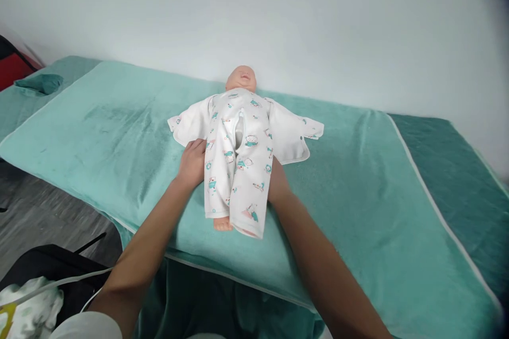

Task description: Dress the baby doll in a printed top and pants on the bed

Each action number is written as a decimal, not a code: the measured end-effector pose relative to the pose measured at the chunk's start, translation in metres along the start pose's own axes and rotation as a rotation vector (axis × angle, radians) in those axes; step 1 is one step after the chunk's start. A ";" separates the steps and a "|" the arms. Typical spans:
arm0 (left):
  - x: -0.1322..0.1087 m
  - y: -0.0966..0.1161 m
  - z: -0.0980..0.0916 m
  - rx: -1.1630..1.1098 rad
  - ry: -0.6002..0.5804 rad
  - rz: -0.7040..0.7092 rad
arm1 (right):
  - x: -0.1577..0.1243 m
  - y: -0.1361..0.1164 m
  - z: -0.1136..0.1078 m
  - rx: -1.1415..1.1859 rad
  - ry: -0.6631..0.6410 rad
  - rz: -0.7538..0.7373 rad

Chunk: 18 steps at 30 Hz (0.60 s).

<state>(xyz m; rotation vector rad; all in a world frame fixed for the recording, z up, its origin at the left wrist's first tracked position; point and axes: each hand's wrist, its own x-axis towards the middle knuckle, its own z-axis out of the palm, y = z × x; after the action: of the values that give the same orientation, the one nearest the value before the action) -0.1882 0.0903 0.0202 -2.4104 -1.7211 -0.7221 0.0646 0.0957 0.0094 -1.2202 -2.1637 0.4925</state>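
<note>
A baby doll (pixel 241 78) lies on its back, its head toward the wall. White printed baby trousers (pixel 250 169) cover its front from the neck down, with an opening at the crotch. A white baby jacket (pixel 288 130) is spread out on both sides beneath them. One bare doll foot (pixel 222 224) shows below the left trouser leg. My left hand (pixel 193 161) is closed at the left edge of the trousers, its fingertips partly hidden by the cloth. My right hand (pixel 278 183) is at the right edge, its fingers hidden behind the trouser leg.
The doll rests on a padded bed with a green cover (pixel 350 212), against a white wall (pixel 278 16). A face hole (pixel 40 85) is at the bed's left end. A black chair (pixel 47 262) with a printed cloth (pixel 34 304) and a pale cable (pixel 75 278) stands at lower left.
</note>
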 end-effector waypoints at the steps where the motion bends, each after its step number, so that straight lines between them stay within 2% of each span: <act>1: -0.001 0.000 -0.001 0.009 0.000 0.016 | -0.001 -0.001 -0.004 -0.003 0.004 0.009; 6: -0.009 -0.001 -0.006 0.010 0.008 0.095 | -0.012 0.000 -0.017 -0.001 -0.031 0.022; 9: -0.014 -0.003 -0.006 -0.008 0.028 0.104 | -0.021 0.001 -0.020 -0.022 -0.065 -0.051; 11: -0.018 -0.004 -0.006 -0.054 0.047 0.096 | -0.026 0.003 -0.025 -0.018 -0.092 -0.120; 13: -0.021 -0.006 -0.007 -0.139 0.076 0.048 | -0.028 0.008 -0.032 0.022 -0.085 -0.103; 15: -0.023 -0.008 -0.008 -0.250 0.108 -0.045 | -0.029 0.019 -0.041 0.030 0.038 0.017; 18: -0.022 -0.009 -0.009 -0.389 0.176 -0.197 | -0.028 0.043 -0.052 -0.121 0.363 0.299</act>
<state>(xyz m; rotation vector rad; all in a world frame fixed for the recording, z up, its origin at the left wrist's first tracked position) -0.2049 0.0713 0.0170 -2.3246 -1.9088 -1.3669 0.1378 0.0948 0.0144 -1.5761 -1.7355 0.2370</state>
